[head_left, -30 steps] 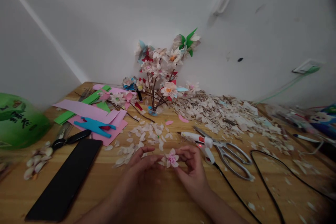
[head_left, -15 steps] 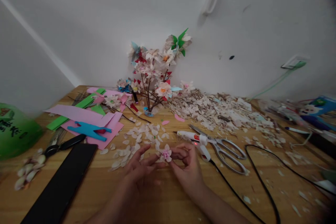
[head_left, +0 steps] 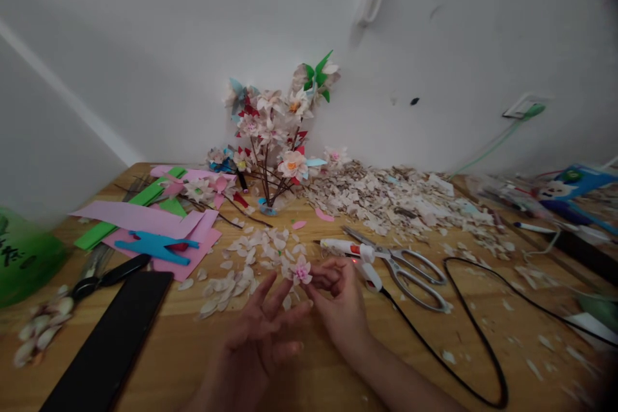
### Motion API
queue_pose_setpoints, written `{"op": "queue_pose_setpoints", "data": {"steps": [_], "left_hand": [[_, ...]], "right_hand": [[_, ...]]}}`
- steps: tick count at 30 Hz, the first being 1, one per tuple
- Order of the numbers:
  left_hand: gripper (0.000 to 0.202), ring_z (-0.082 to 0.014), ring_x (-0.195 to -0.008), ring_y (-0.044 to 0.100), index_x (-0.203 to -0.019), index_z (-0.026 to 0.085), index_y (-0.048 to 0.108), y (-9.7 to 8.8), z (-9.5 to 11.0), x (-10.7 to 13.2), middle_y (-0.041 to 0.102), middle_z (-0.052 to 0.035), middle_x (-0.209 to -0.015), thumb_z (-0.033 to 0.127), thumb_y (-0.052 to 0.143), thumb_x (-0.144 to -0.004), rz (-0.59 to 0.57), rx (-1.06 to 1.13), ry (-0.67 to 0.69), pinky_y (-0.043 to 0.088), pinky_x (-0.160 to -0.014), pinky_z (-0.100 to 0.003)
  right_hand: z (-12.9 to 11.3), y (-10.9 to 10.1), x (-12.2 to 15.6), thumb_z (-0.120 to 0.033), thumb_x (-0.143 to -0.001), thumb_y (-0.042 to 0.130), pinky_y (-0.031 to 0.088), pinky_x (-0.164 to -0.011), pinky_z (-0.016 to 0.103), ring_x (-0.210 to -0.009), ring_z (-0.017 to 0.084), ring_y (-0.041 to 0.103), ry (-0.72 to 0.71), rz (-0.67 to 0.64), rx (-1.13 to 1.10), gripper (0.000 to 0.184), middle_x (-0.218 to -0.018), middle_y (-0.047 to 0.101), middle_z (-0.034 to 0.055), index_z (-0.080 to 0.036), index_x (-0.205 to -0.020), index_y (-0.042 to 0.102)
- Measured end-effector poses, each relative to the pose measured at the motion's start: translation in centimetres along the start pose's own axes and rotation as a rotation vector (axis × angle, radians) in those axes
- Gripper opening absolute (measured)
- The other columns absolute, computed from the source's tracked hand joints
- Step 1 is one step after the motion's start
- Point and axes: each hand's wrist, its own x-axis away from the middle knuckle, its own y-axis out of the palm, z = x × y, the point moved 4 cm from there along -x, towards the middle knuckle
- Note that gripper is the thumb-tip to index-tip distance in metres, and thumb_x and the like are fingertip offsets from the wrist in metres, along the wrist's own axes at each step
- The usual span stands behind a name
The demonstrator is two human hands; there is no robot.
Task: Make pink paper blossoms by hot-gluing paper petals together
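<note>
Left hand (head_left: 261, 328) now off small pink-centred flower (head_left: 302, 270), fingers spread open, tips just below it; half a second ago it was helping hold it. Right hand (head_left: 340, 306) alone pinches flower between thumb and fingertips, above wooden table (head_left: 193, 360). Loose petals (head_left: 246, 261) lie just left of flower. Glue gun (head_left: 355, 254), red light on, and scissors (head_left: 415, 273) sit right of hands. Judgement: flower holds together unaided.
</note>
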Motion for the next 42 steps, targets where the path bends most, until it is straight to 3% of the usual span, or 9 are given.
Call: {"op": "queue_pose_setpoints", "data": {"steps": [4,7,10,12,18,25,32,37,42], "left_hand": [[0.073,-0.0268,-0.113,0.052,-0.126,0.03,0.038,0.2,-0.3,0.3,0.029,-0.0024,-0.146,0.012,0.058,-0.059,-0.1,0.072,-0.042,0.053,-0.067,-0.023],[0.088,-0.0303,-0.118,0.047,-0.136,0.038,0.021,0.4,-0.3,0.4,0.023,-0.0006,-0.149,0.014,0.057,-0.06,-0.183,0.036,-0.003,0.052,-0.076,-0.032],[0.102,-0.0316,-0.114,0.051,-0.137,0.047,0.004,0.5,-0.5,0.2,0.013,-0.0003,-0.152,0.011,0.059,-0.059,-0.223,-0.09,0.017,0.051,-0.074,-0.038],[0.105,-0.0304,-0.111,0.053,-0.135,0.052,0.001,0.5,-0.6,0.2,0.008,0.0011,-0.152,0.009,0.06,-0.059,-0.231,-0.153,0.02,0.051,-0.073,-0.037],[0.093,-0.0279,-0.116,0.049,-0.136,0.049,0.008,0.7,-0.6,1.0,0.013,0.0022,-0.152,0.016,0.057,-0.065,-0.261,-0.111,0.036,0.05,-0.075,-0.033],[0.087,-0.0275,-0.117,0.048,-0.136,0.046,0.016,0.8,-0.6,0.9,0.029,0.002,-0.146,0.012,0.052,-0.064,-0.336,0.014,0.048,0.049,-0.079,-0.035],[0.067,-0.0267,-0.115,0.051,-0.125,0.039,0.045,1.4,0.1,1.1,0.045,0.0021,-0.137,0.014,0.055,-0.064,-0.332,0.11,0.0,0.05,-0.078,-0.031],[0.063,-0.0274,-0.112,0.053,-0.12,0.039,0.05,1.5,0.1,1.3,0.046,0.0019,-0.136,0.016,0.059,-0.061,-0.312,0.074,-0.006,0.052,-0.076,-0.03],[0.067,-0.029,-0.109,0.055,-0.124,0.041,0.044,0.4,-0.1,0.7,0.04,-0.0004,-0.138,0.018,0.062,-0.063,-0.294,0.003,0.058,0.054,-0.071,-0.033]], "right_hand": [[0.4,0.1,-0.4,-0.024,-0.06,0.077,0.054,-0.06,0.027,-0.063,0.015,0.067,0.105,0.019,-0.145,0.041,-0.068,0.068,-0.0052,-0.025,-0.08,0.041],[0.7,0.4,-0.8,-0.027,-0.051,0.082,0.055,-0.053,0.027,-0.055,0.015,0.066,0.238,-0.005,-0.284,0.052,-0.062,0.067,-0.0075,-0.025,-0.077,0.037],[0.6,0.5,-0.9,-0.029,-0.05,0.082,0.055,-0.053,0.028,-0.057,0.016,0.068,0.295,-0.037,-0.331,0.054,-0.064,0.07,-0.006,-0.025,-0.076,0.036],[0.6,0.5,-1.0,-0.029,-0.051,0.082,0.056,-0.053,0.029,-0.058,0.017,0.068,0.287,-0.036,-0.33,0.053,-0.065,0.07,-0.0056,-0.025,-0.076,0.035],[0.6,0.2,-0.6,-0.024,-0.056,0.079,0.055,-0.059,0.026,-0.06,0.014,0.067,0.153,0.015,-0.271,0.046,-0.066,0.068,-0.0069,-0.025,-0.077,0.038],[0.3,0.0,-0.2,-0.022,-0.064,0.073,0.054,-0.066,0.03,-0.069,0.016,0.067,0.051,0.032,-0.104,0.037,-0.074,0.068,-0.0031,-0.025,-0.081,0.04],[0.3,-0.4,0.3,-0.02,-0.073,0.067,0.054,-0.07,0.031,-0.074,0.016,0.066,-0.102,0.014,0.014,0.028,-0.079,0.068,-0.001,-0.026,-0.085,0.041],[0.3,-0.5,0.4,-0.022,-0.073,0.067,0.054,-0.07,0.032,-0.075,0.017,0.067,-0.121,0.031,0.029,0.028,-0.08,0.068,0.0005,-0.025,-0.085,0.042],[-0.5,-0.4,0.1,-0.024,-0.068,0.071,0.055,-0.066,0.03,-0.07,0.016,0.067,-0.095,0.048,-0.054,0.032,-0.076,0.068,-0.0018,-0.026,-0.08,0.041]]}}
